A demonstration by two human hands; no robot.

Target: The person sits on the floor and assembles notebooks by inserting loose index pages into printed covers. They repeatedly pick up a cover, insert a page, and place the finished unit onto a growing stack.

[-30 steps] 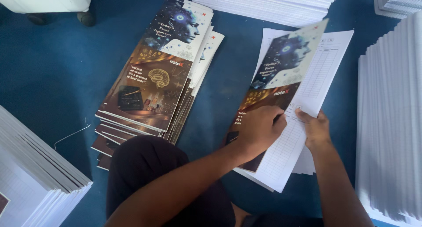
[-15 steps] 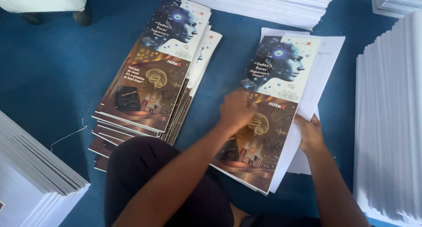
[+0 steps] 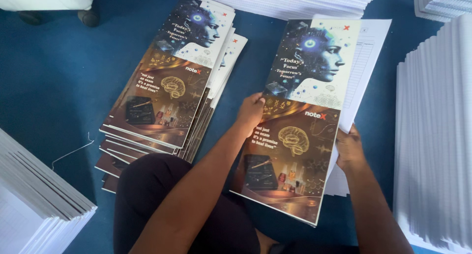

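Note:
A printed cover sheet (image 3: 300,111), dark brown below and pale with a blue robotic head above, lies over a bundle of white ruled pages (image 3: 366,57) on the blue floor. My left hand (image 3: 250,111) grips the cover's left edge. My right hand (image 3: 348,149) holds the right edge of the cover and pages together. To the left sits a fanned stack of finished booklets (image 3: 167,87) with the same cover.
Tall stacks of white paper stand at the right (image 3: 432,136), at the lower left (image 3: 34,200) and along the top (image 3: 295,0). My dark-clothed knee (image 3: 152,195) rests by the booklet stack. A thin wire (image 3: 73,148) lies on the blue floor (image 3: 54,87).
The cover was folded back, exposing white pages; it has been laid flat over the bundle. My left hand slid from the middle to the cover's left edge.

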